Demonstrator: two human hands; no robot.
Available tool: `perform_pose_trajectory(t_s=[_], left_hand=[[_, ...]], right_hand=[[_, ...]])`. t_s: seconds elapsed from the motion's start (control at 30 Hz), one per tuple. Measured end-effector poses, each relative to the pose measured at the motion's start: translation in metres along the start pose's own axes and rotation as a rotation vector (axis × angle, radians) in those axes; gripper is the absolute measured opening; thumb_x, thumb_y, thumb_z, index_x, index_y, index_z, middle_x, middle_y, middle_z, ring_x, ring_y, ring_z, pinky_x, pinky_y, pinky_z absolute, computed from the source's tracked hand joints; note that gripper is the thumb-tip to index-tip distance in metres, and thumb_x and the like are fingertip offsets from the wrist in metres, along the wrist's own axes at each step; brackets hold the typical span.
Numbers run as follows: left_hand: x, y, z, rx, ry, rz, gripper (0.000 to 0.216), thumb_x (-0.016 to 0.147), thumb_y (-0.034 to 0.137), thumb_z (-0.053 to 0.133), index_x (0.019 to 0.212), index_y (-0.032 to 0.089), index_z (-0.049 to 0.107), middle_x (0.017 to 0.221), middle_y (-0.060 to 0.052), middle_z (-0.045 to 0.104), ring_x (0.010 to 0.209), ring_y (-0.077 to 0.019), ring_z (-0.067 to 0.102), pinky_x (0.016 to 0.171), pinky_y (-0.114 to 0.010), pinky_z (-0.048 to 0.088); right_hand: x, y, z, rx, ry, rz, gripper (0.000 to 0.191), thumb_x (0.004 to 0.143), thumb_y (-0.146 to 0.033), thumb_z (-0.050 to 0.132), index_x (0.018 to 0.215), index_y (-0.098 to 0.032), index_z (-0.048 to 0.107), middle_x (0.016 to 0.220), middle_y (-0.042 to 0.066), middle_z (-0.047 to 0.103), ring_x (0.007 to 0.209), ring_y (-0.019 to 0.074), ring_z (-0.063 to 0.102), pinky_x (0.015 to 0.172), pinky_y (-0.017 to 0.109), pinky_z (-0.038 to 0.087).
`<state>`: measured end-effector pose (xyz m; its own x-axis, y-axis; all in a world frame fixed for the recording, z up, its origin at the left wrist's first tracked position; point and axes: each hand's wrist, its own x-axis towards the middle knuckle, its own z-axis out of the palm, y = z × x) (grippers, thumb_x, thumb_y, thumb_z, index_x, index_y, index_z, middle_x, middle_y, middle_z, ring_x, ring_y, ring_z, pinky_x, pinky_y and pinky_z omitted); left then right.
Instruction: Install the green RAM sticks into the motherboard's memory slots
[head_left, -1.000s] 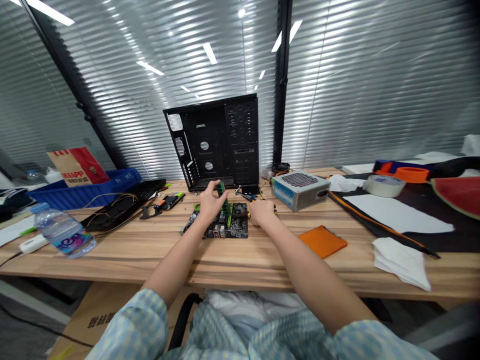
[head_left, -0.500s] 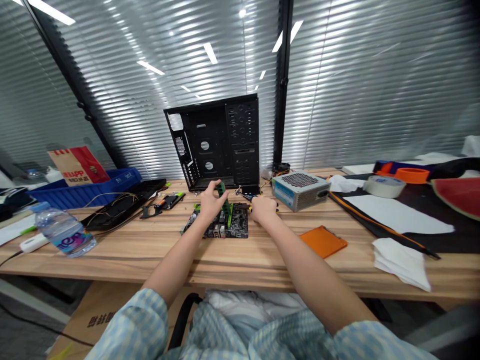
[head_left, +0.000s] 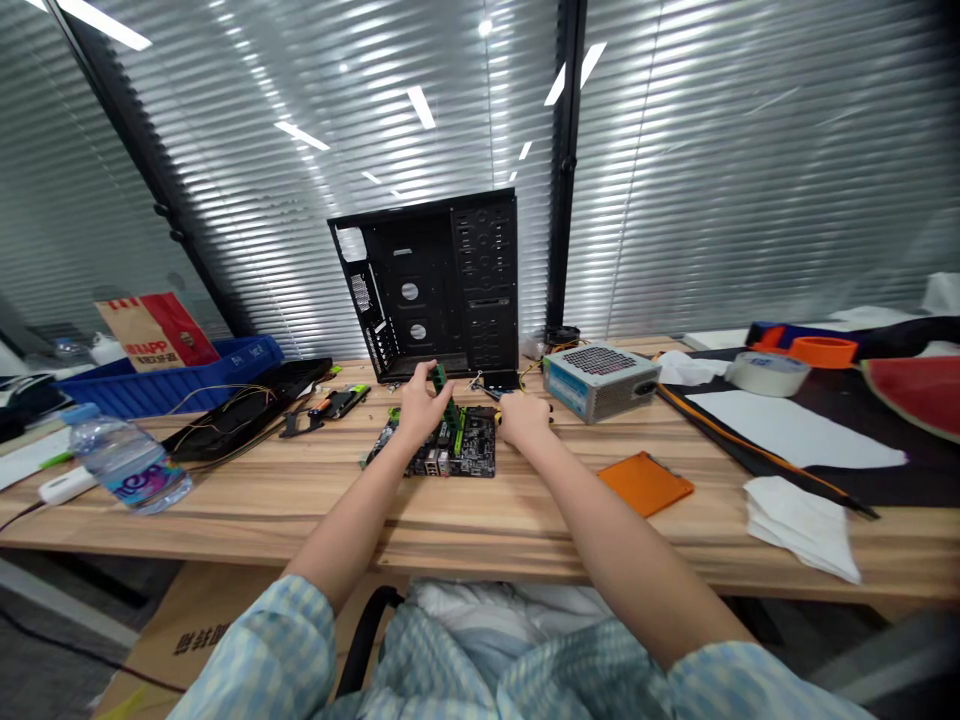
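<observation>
A green RAM stick (head_left: pixel 451 412) stands upright over the green-and-black motherboard (head_left: pixel 478 450) on the wooden table. My left hand (head_left: pixel 422 405) pinches the stick near its top, thumb on one side and fingers on the other. Whether its lower edge sits in a slot is hard to make out. To the right of the board, my right hand (head_left: pixel 523 418) is closed around a tool with yellow-and-black handles (head_left: pixel 551 409), mostly hidden by the fist; its kind cannot be told. Its dark tip points left, near the board's far right corner.
Behind the board stands an open black computer case (head_left: pixel 424 290). A power supply (head_left: pixel 600 380) and an orange drive-like plate (head_left: pixel 646 484) lie to the right. Leftward are a black panel (head_left: pixel 247 405), a blue bin (head_left: pixel 172 385) and a water bottle (head_left: pixel 131 465).
My left hand and the RAM stick have shifted very slightly left. My right hand has moved a touch left with the tool. Everything else stays put.
</observation>
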<state>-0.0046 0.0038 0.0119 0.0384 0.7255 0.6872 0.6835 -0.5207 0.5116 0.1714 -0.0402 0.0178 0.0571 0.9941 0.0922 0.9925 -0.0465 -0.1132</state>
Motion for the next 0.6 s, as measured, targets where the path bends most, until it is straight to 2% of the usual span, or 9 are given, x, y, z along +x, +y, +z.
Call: perform_pose_trajectory(t_s=[0.2,0.33,0.43,0.53,0.6], left_hand=[[0.0012,-0.0045,0.0025,-0.026,0.0,0.001,0.043,0.081,0.04,0.061,0.117,0.017,0.054,0.069,0.002,0.061,0.047,-0.0124,0.053,0.06,-0.026,0.041],[0.0013,-0.0024,0.0015,-0.062,0.015,-0.024,0.041,0.081,0.038,0.062,0.115,0.018,0.055,0.087,-0.004,0.066,0.05,-0.0118,0.054,0.059,-0.026,0.041],[0.0016,-0.0011,-0.0001,-0.088,0.023,-0.033,0.039,0.082,0.037,0.061,0.116,0.018,0.055,0.1,-0.008,0.066,0.062,-0.0149,0.06,0.061,-0.027,0.043],[0.0028,-0.0039,-0.0004,-0.135,0.03,-0.01,0.037,0.083,0.036,0.06,0.116,0.019,0.054,0.107,-0.01,0.065,0.083,-0.0196,0.064,0.067,-0.028,0.047],[0.0037,-0.0073,0.0004,-0.188,0.021,0.0,0.037,0.084,0.036,0.06,0.116,0.02,0.054,0.111,-0.01,0.064,0.089,-0.0203,0.064,0.07,-0.029,0.049]], right_hand=[[0.0026,-0.0013,0.0047,-0.002,-0.003,-0.006,0.035,0.076,-0.022,0.066,0.11,-0.016,0.068,0.113,0.018,0.065,0.106,0.028,0.063,0.081,0.036,0.051],[0.004,-0.001,0.0051,0.015,0.007,0.003,0.036,0.075,-0.021,0.066,0.111,-0.016,0.067,0.112,0.017,0.066,0.106,0.0273,0.063,0.082,0.035,0.051],[0.0039,-0.0005,0.005,0.023,0.028,0.003,0.034,0.075,-0.019,0.065,0.109,-0.016,0.067,0.111,0.016,0.066,0.105,0.0272,0.063,0.08,0.035,0.051],[0.0037,-0.0004,0.0059,0.027,0.049,0.002,0.032,0.076,-0.019,0.064,0.108,-0.017,0.067,0.11,0.016,0.067,0.105,0.0271,0.063,0.08,0.035,0.052],[0.0037,-0.0005,0.0069,0.03,0.057,0.004,0.032,0.076,-0.019,0.064,0.108,-0.016,0.067,0.11,0.016,0.067,0.105,0.0268,0.063,0.08,0.034,0.051]])
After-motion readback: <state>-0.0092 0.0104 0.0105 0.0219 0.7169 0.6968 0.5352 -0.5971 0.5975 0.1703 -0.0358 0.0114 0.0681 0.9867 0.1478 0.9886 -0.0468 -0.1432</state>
